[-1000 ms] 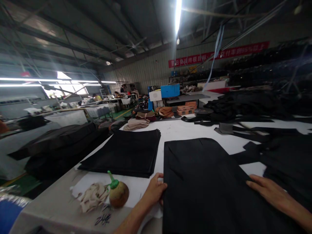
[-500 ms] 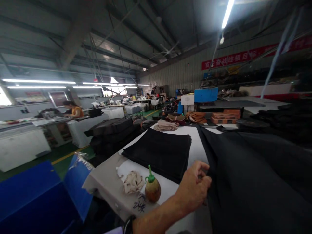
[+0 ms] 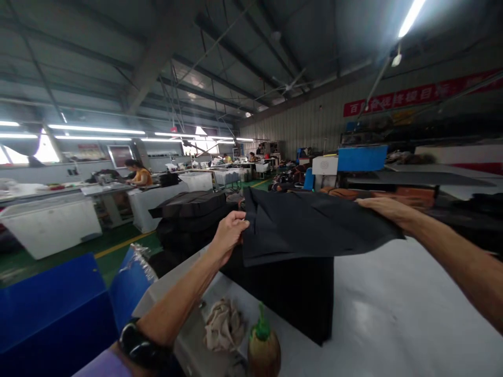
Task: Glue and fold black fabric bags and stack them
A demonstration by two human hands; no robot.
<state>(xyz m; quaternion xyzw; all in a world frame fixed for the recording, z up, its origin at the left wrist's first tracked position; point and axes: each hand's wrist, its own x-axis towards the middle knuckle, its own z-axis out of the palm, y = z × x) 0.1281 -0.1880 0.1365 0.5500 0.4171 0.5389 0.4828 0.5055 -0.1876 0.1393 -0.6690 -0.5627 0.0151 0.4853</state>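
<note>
I hold a sheet of black fabric (image 3: 310, 225) up in the air above a stack of black fabric pieces (image 3: 298, 293) on the white table (image 3: 393, 319). My left hand (image 3: 230, 233) pinches the sheet's left edge. My right hand (image 3: 383, 207) grips its far right edge, fingers partly hidden behind the cloth. The sheet hangs roughly level between both hands.
A brown bottle with a green spout (image 3: 263, 348) and a crumpled beige rag (image 3: 223, 327) lie at the table's near left corner. Blue bins (image 3: 55, 309) stand lower left. Dark fabric piles (image 3: 188, 214) sit beyond. A person (image 3: 137, 173) works at a far bench.
The black sheet lay flat on the table under both hands; now it is lifted and carried left over the stack. My view has swung to the left.
</note>
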